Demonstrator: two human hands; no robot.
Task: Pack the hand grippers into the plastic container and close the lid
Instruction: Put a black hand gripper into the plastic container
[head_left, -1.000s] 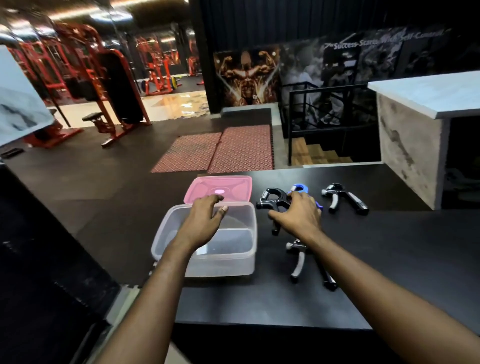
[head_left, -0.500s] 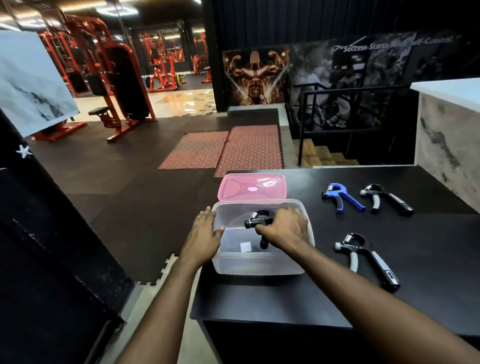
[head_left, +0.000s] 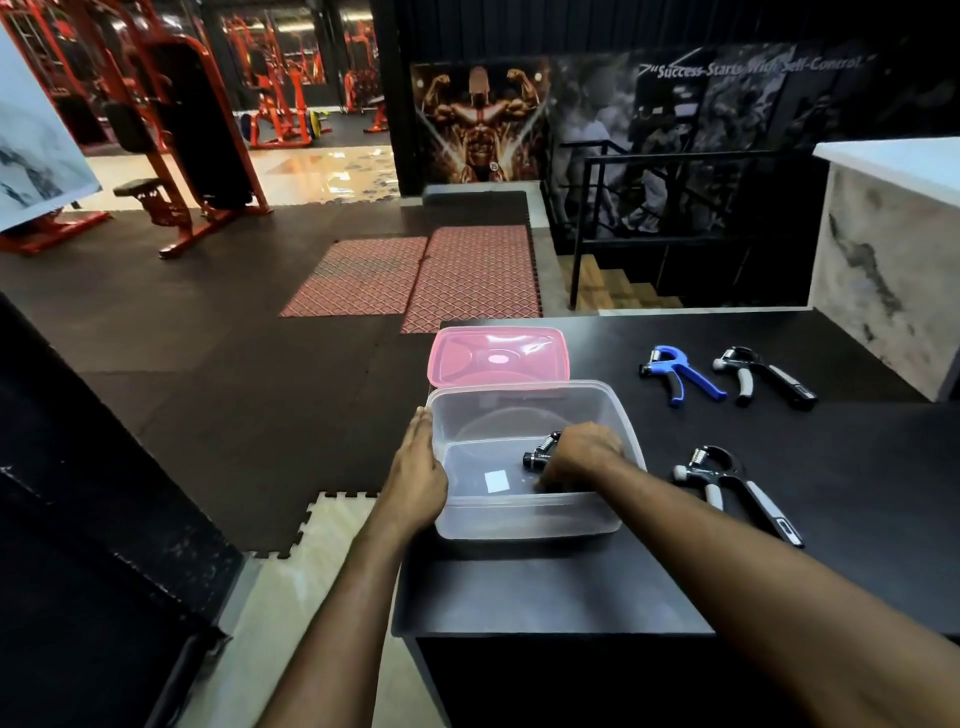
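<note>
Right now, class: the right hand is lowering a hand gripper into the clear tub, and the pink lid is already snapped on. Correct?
Not quite. The head view shows the pink lid lying off, behind the open tub. The rest holds.

The right hand (head_left: 579, 452) hides most of the black hand gripper (head_left: 540, 453) inside the container (head_left: 524, 514).

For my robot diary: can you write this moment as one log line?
right hand: setting black gripper in container | left hand: steadying it | lid: off
</note>
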